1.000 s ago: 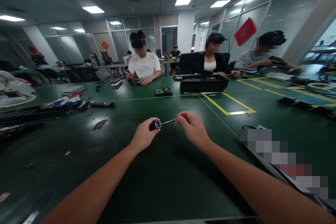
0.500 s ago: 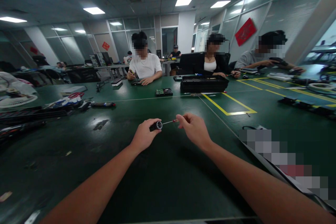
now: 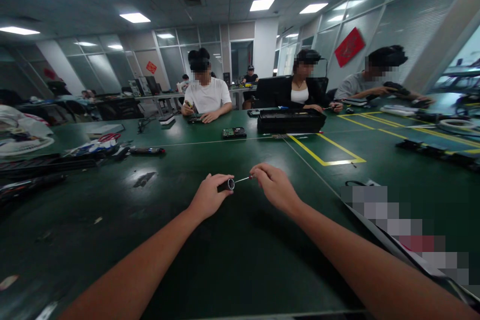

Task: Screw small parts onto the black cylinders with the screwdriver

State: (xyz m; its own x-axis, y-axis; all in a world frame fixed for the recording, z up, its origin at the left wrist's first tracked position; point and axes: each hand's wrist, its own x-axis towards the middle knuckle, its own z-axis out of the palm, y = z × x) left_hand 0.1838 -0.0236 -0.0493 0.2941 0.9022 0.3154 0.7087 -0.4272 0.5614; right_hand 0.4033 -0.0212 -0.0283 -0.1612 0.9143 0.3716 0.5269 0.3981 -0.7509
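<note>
My left hand [image 3: 207, 196] is closed around a short black cylinder [image 3: 226, 185] whose silver-rimmed round end faces right. What the cylinder belongs to does not show. My right hand [image 3: 276, 186] pinches a thin screwdriver [image 3: 243, 179] with a bright metal shaft and a bit of red at the fingers; most of its handle is hidden. The shaft points left, its tip at the cylinder's rimmed end. Whether the tip sits inside or only touches the rim I cannot tell. Both hands are held over the green tabletop [image 3: 232, 260].
Ahead lie a hard drive-like board [image 3: 234, 132] and a long black tray [image 3: 291, 121]. Tools, among them red-handled ones [image 3: 109, 137], crowd the left. A partly blurred-out sheet [image 3: 397, 240] lies at right. Several people work across the table, one in a white shirt [image 3: 208, 95].
My left hand has shifted slightly right with the cylinder, whose end has turned a little. Less of the shaft shows between the two hands.
</note>
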